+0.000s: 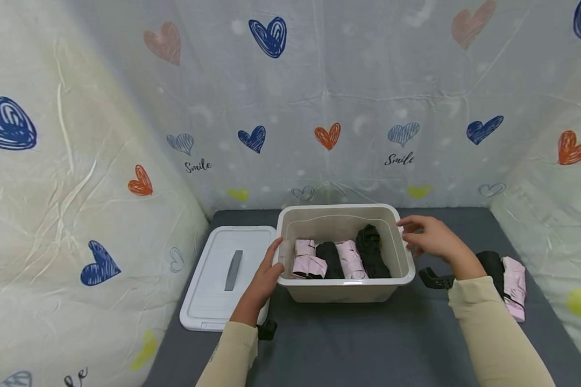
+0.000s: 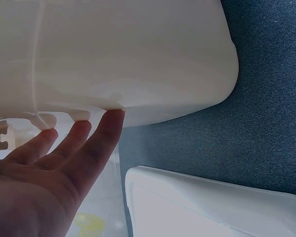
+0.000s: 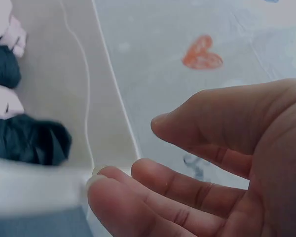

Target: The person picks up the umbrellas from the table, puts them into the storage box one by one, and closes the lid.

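Observation:
A beige plastic storage bin (image 1: pixel 346 293) stands on the dark grey surface. Inside it several rolled garments lie in a row: a pink roll (image 1: pixel 310 260), a black roll (image 1: pixel 330 260), a second pink roll (image 1: pixel 351 260) and a black bundle (image 1: pixel 370 252) at the right. My left hand (image 1: pixel 263 277) is at the bin's left side; its outstretched fingertips (image 2: pixel 116 116) touch the outer wall. On the opposite side, my right hand (image 1: pixel 431 236) has its fingers at the right rim, loosely bent, with the thumb (image 3: pixel 163 126) apart and nothing between them.
A white lid (image 1: pixel 205 290) with a grey handle lies left of the bin, partly behind the left hand. Another black roll (image 1: pixel 489 264) and pink roll (image 1: pixel 514 285) lie beyond the right forearm. A heart-printed curtain (image 1: pixel 290 107) encloses the back and sides.

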The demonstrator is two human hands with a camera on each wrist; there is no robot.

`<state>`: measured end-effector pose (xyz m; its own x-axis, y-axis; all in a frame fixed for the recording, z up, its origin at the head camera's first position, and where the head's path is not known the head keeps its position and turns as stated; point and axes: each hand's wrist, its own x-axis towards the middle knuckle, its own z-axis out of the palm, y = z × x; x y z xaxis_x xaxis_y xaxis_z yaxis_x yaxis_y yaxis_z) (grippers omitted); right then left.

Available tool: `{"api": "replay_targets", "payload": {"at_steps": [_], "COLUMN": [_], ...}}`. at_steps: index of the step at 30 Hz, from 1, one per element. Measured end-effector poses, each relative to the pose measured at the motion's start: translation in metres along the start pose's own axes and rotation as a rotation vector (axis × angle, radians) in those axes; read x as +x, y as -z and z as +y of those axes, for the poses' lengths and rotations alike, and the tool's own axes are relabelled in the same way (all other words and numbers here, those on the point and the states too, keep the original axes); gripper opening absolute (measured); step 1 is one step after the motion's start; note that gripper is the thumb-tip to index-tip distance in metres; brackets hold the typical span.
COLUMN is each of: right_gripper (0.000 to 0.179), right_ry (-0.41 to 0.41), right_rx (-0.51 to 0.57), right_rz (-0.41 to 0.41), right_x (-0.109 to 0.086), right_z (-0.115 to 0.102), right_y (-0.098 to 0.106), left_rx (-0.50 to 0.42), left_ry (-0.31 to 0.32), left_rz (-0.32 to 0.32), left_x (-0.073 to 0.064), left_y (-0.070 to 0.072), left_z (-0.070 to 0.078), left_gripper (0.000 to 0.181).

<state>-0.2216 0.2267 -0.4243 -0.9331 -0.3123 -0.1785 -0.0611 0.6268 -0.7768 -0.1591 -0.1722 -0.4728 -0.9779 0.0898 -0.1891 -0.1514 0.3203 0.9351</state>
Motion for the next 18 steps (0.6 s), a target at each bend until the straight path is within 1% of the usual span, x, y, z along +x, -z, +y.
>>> {"api": "replay_targets", "payload": {"at_steps": [4, 8, 13, 18], "right_gripper": [0.045, 0.046, 0.050, 0.059], "right_ry": [-0.018, -0.035, -0.069, -0.132], "right_rx": [-0.012, -0.030, -0.096, -0.167], "right_rz": [0.032, 0.067, 0.110, 0.131], "right_x": [-0.007, -0.014, -0.021, -0.029], "right_z": [0.014, 0.029, 0.050, 0.069], "right_y": [0.010, 0.015, 0.020, 0.027], "left_rx": [0.009, 0.010, 0.012, 0.004], "left_ry": [0.002, 0.001, -0.001, 0.001], "left_rz": [0.001, 0.001, 0.001, -0.003], "left_x": [0.000, -0.001, 0.000, -0.001], "left_y": [0.001, 0.001, 0.000, 0.000], "left_z": [0.000, 0.001, 0.000, 0.000], "left_gripper": [0.073, 0.072, 0.073, 0.073]}}
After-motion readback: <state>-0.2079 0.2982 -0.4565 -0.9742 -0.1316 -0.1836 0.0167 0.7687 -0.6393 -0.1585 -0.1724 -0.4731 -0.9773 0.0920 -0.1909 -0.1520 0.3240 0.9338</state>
